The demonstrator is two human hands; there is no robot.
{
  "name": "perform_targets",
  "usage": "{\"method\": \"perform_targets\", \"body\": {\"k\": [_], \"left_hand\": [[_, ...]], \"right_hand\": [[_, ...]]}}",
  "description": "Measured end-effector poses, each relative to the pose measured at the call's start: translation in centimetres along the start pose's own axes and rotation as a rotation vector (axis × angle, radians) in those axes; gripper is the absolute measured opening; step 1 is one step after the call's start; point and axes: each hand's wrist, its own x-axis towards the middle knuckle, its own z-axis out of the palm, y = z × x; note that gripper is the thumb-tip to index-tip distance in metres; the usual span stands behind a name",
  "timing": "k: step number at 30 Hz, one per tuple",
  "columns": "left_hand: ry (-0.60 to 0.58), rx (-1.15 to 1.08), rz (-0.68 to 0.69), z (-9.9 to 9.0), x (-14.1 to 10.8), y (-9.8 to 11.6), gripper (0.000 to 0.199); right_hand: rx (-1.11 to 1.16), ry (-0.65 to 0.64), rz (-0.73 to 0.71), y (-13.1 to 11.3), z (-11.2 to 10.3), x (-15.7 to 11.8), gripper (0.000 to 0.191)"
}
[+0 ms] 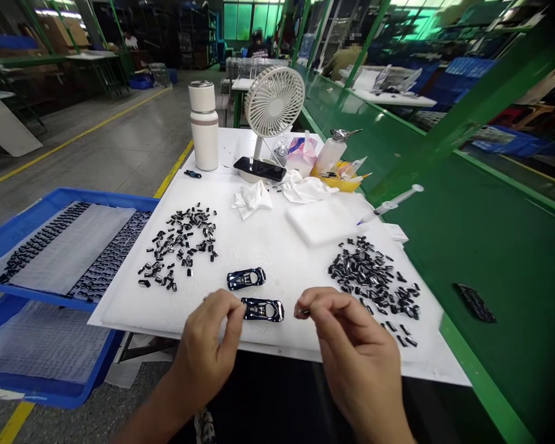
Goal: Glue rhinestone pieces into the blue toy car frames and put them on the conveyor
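Two glossy dark toy car body shells lie on the white table. The farther shell [246,279] sits apart from both hands. The nearer shell [266,310] lies between them, with my left hand [210,339] at its left end. That hand's thumb and index finger are pinched together; whether they grip the shell or a small piece is hidden. My right hand [356,345] is closed in a pinch just right of the nearer shell, and a small dark piece [305,312] shows at its fingertips. Small black parts are scattered in a left group [180,246] and a denser right pile [365,268].
Toward the back stand a white bottle [205,135], a fan [275,102], a phone [259,168] and crumpled tissues [254,198]. A syringe [391,204] rests by a white foam block [321,219]. Blue trays [74,192] are at left; a dark car-shaped part [474,302] lies on the green surface.
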Motion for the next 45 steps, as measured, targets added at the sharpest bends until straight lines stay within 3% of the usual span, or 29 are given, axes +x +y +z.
{"method": "perform_targets", "body": {"k": [4,7,10,14,18,23,26,27,30,32,34,39,45], "left_hand": [[0.006,0.240,0.018,-0.3,1.6,-3.0,0.009],[-0.084,0.294,0.005,0.1,2.6,-4.2,0.023],[-0.120,0.355,0.008,0.7,3.1,-4.3,0.025],[-0.081,0.445,0.005,1.7,3.3,-3.7,0.021],[-0.045,0.519,0.011,2.4,3.1,-3.1,0.016],[-0.036,0.320,0.110,1.5,2.6,-3.1,0.006],[-0.015,0.212,0.149,0.2,2.9,-3.8,0.018],[-0.042,0.221,0.150,-0.2,3.2,-4.0,0.024],[-0.264,0.301,0.125,-1.0,4.3,-4.5,0.044],[-0.354,0.337,0.121,-1.1,4.9,-4.7,0.047],[-0.334,0.360,0.126,-0.8,5.2,-4.8,0.041],[-0.142,0.383,0.084,0.2,4.8,-5.3,0.036],[-0.100,0.321,0.003,0.6,4.6,-5.5,0.043]], "right_hand": [[-0.015,0.035,0.088,0.7,-1.7,0.8,0.010],[-0.016,0.046,0.140,1.2,-2.1,1.4,0.012],[0.013,0.043,0.202,1.6,-2.2,1.9,0.014],[-0.041,0.006,0.269,1.9,-2.4,2.4,0.018],[-0.273,-0.058,0.194,2.3,-2.8,3.5,0.022],[-0.552,-0.179,0.117,2.5,-3.0,5.4,0.018],[-0.605,-0.238,0.110,2.5,-2.8,6.1,0.017],[-0.602,-0.250,0.105,2.5,-2.6,6.3,0.016],[-0.567,-0.270,0.109,2.5,-1.6,6.8,0.015],[-0.544,-0.273,0.116,2.5,-0.8,7.2,0.014],[-0.533,-0.273,0.104,2.7,-0.1,7.5,0.012],[-0.545,-0.343,0.007,3.0,1.2,8.2,0.009],[-0.587,-0.381,-0.101,3.5,2.4,8.9,0.009]]}}
